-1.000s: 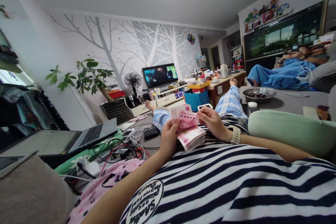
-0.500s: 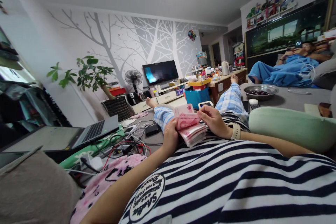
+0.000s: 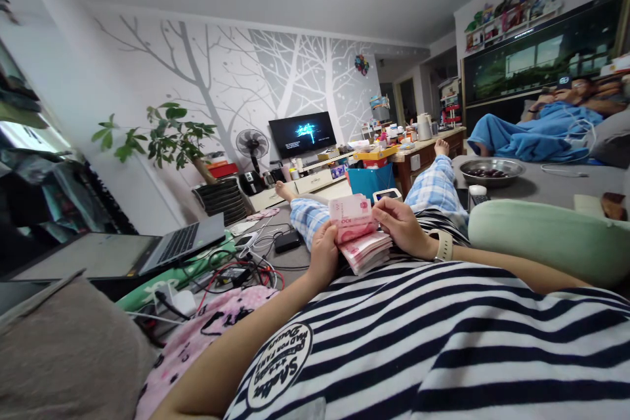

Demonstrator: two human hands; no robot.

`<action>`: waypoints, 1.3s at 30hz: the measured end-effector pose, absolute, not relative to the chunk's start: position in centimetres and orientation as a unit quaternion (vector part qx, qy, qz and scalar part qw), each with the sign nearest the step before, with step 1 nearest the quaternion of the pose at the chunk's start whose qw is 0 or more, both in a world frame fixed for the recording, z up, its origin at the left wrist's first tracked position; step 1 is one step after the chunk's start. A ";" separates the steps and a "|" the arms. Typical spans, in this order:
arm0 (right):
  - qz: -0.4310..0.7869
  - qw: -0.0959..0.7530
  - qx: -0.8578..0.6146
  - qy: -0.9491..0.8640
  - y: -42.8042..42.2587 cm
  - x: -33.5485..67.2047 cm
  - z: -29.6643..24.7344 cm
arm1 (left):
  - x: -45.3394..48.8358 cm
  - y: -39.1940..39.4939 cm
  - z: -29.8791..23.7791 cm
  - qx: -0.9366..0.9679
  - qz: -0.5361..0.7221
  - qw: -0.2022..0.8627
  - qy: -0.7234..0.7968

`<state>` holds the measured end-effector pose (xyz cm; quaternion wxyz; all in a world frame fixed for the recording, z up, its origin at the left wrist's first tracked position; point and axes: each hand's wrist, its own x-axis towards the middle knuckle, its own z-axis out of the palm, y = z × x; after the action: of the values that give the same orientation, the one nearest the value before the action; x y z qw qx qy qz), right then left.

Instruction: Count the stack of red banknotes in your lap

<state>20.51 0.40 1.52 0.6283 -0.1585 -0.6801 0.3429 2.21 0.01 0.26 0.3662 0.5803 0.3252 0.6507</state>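
A thick stack of pink and red banknotes (image 3: 367, 252) is held above my lap, folded so that several notes stand up at the far side. My left hand (image 3: 325, 251) grips the stack's left edge, thumb on top. With fingertips pinched, my right hand (image 3: 401, 226) is at the right edge of the raised banknotes (image 3: 352, 218); a pale watch (image 3: 444, 246) is on that wrist. Exactly how many notes the right fingers hold cannot be made out.
At left, an open laptop (image 3: 177, 243) stands near tangled cables (image 3: 246, 269). A green cushion (image 3: 541, 236) lies by my right arm. Beyond it a metal bowl (image 3: 492, 172) holds dark round fruit. Another person lies under a blue blanket (image 3: 536, 134) at right.
The raised notes have shifted and stand more upright, showing more of their face. My right fingers stay at their edge. The television picture has changed, and the view has moved slightly.
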 end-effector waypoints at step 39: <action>0.342 0.626 -0.221 -0.665 2.1 20.3 0.7 | 2.5 -0.6 0.8 0.585 0.651 0.304 0.377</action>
<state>20.29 2.11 0.66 0.6264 -0.2211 -0.6649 0.3415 2.49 -0.64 0.83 0.3044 0.5848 0.3770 0.6506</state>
